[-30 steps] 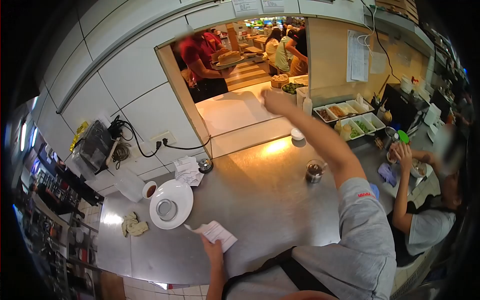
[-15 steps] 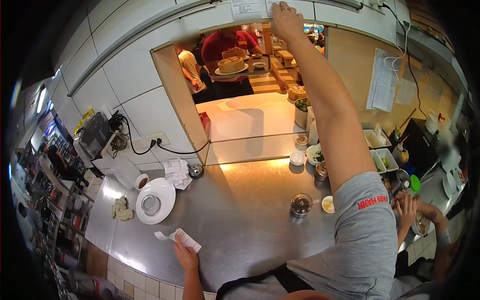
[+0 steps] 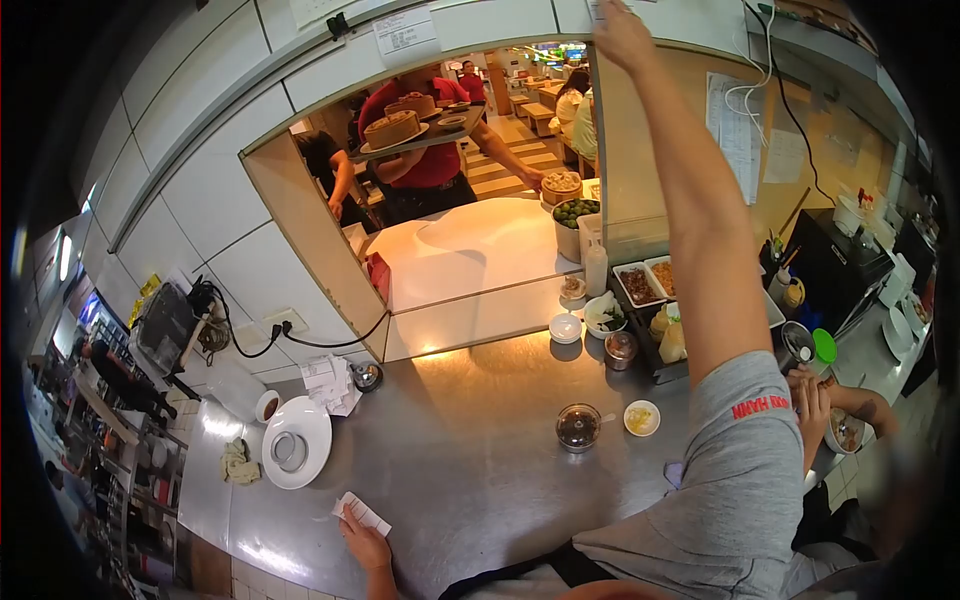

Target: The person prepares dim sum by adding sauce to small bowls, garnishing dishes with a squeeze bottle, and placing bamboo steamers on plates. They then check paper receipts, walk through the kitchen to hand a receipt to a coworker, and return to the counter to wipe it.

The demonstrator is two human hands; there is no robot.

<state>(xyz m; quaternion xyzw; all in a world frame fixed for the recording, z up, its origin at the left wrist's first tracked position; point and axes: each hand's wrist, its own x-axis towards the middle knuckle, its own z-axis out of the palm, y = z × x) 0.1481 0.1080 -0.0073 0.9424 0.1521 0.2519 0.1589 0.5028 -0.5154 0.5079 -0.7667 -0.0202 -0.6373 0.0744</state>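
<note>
My left hand (image 3: 366,541) holds a white paper slip (image 3: 364,514) low over the steel counter (image 3: 450,480), its fingers closed on the slip's lower end. Stretched up to the top of the view, my right hand (image 3: 624,38) is at the rail above the serving window. A bit of white paper (image 3: 604,8) shows at its fingertips, cut off by the frame edge; the grip is hard to make out. To the left of that hand, a printed slip (image 3: 407,33) hangs from the same rail.
A white plate (image 3: 316,440), crumpled receipts (image 3: 328,384), a bell (image 3: 367,376) and a cloth (image 3: 239,463) lie left. Right are a dark sauce bowl (image 3: 578,428) and a small dish (image 3: 641,419). Beyond the window, a person in red holds a tray (image 3: 440,137). A co-worker's hands (image 3: 812,405) are close right.
The view has shifted right. My right hand has moved right along the rail. Behind the window, the person in red has lifted and tilted the tray and reaches to a steamer basket.
</note>
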